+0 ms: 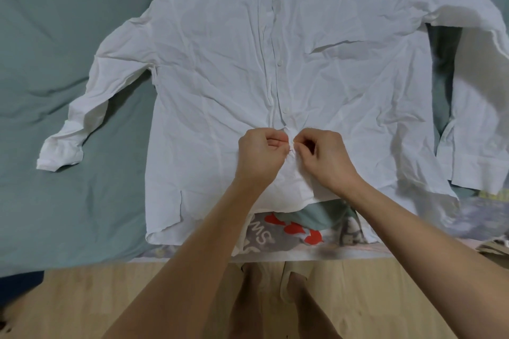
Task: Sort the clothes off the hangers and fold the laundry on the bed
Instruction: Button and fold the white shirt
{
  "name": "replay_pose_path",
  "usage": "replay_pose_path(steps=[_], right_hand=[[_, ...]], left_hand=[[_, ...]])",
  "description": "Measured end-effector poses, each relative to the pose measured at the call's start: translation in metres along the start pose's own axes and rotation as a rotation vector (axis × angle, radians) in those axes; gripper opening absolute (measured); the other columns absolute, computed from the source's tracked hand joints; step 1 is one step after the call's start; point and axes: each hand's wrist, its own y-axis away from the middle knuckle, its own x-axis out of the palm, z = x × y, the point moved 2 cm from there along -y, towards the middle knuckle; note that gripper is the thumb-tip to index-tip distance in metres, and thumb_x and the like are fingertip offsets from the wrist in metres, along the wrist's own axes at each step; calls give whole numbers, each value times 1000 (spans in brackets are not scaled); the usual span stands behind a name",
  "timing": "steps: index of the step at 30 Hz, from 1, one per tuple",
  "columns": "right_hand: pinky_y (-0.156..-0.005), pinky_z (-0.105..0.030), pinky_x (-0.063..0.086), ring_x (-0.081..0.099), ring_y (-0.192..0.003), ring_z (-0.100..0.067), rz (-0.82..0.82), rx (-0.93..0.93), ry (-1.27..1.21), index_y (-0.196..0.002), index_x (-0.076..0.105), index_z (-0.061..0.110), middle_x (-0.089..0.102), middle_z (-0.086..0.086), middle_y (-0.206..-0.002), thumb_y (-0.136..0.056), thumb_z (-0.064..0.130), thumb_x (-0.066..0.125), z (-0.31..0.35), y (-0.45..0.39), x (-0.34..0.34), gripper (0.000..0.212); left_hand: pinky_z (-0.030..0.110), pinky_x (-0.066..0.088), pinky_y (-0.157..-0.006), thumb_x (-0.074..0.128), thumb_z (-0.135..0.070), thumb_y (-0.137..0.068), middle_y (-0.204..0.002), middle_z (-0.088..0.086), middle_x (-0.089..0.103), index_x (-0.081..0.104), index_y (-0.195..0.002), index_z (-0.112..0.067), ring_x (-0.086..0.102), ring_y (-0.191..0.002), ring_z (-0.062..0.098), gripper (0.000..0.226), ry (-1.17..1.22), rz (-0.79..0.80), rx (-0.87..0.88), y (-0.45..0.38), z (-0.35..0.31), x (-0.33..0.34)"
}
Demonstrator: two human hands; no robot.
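Wooden floor [82,297] nearest, then bed [55,91] in grey-green sheet. At its near edge, left hand [260,155] and right hand [323,158] pinching placket of white shirt [220,63], perhaps at a button. Printed fabric [292,231] beneath hem; sleeves spread toward side edges.

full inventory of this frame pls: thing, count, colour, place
shirt: 1, white, long-sleeved, spread front-up on the bed, sleeves out to both sides
shirt buttons: at least 2 visible, white, along the centre placket
bed cover: 1, grey-green, under the shirt
printed fabric: 1, grey with red shapes and white letters, at the bed's near edge below the hem
floor: light wood, bottom of view
hands: left and right, both pinching the placket near the hem
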Motion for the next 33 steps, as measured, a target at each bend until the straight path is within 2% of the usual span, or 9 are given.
replay_pose_path(steps=[3, 7, 15, 18, 20, 24, 28, 31, 33], right_hand=[[-63, -14, 39, 54, -64, -11, 111, 56, -42, -79, 67, 4, 66, -6, -74, -88, 3, 55, -4, -3, -2, 15], [-64, -22, 42, 52, -63, -16, 182, 167, -276, -78, 69, 6, 66, -11, -76, -89, 6, 56, -11, -3, -5, 16], [-53, -15, 48, 52, -48, -8, 167, 665, -936, -89, 68, -9, 59, -6, -57, -88, 5, 64, -20, 10, 2, 15], [-62, -20, 52, 54, -53, -13, 183, 730, -795, -86, 69, -4, 59, -8, -60, -80, 0, 71, -21, 15, 0, 7], [-69, -21, 51, 57, -58, -14, 168, 604, -482, -84, 67, 4, 60, -2, -61, -75, -2, 73, -18, 20, -2, 13], [-71, -17, 35, 50, -80, -11, -92, 75, 13, -95, 62, 12, 60, 2, -89, -81, 7, 62, 21, 34, 2, 14], [-80, -29, 35, 48, -95, -22, -42, -497, 233, -105, 63, 7, 58, -9, -105, -82, 11, 62, 69, 41, 48, 24], [-75, -37, 41, 54, -90, -28, 255, -618, 425, -103, 61, 9, 58, -10, -103, -75, 24, 70, 84, 47, 102, 34], [-72, -37, 42, 54, -85, -28, 308, -598, 614, -100, 59, 11, 57, -8, -98, -67, 28, 73, 85, 50, 130, 39]], left_hand=[[16, 56, -75, 68, 2, -80, -81, 5, 73, 73, -90, -7, 71, -75, 11, 15, 105, 76, -75, -3, 7, -4], [30, 57, -83, 73, 1, -78, -80, 14, 74, 72, -86, -12, 73, -80, 22, 15, 216, 191, -141, -9, 9, -9], [27, 58, -81, 73, 3, -79, -89, 13, 74, 73, -93, -4, 72, -86, 19, 16, 306, 242, -82, -2, 6, -7], [27, 57, -85, 67, 3, -84, -93, 11, 74, 72, -102, -2, 71, -91, 17, 19, 356, 199, -76, 9, 15, -10], [23, 54, -88, 63, 1, -87, -96, 4, 74, 72, -104, -7, 69, -93, 10, 20, 298, 20, -24, 18, 30, -26], [19, 46, -92, 57, 0, -89, -104, -13, 67, 70, -106, -16, 61, -100, 4, 27, -46, -387, 23, 57, 82, -80], [26, 33, -99, 68, -9, -74, -120, 3, 57, 62, -114, -12, 50, -115, 26, 41, -450, -314, 43, 86, 151, -116], [42, 45, -93, 63, -31, -65, -124, 10, 53, 58, -111, -11, 50, -114, 31, 50, -586, -214, 81, 93, 186, -123], [39, 48, -83, 66, -32, -71, -123, 8, 54, 57, -106, -14, 52, -109, 29, 40, -600, -299, 153, 92, 194, -128]])
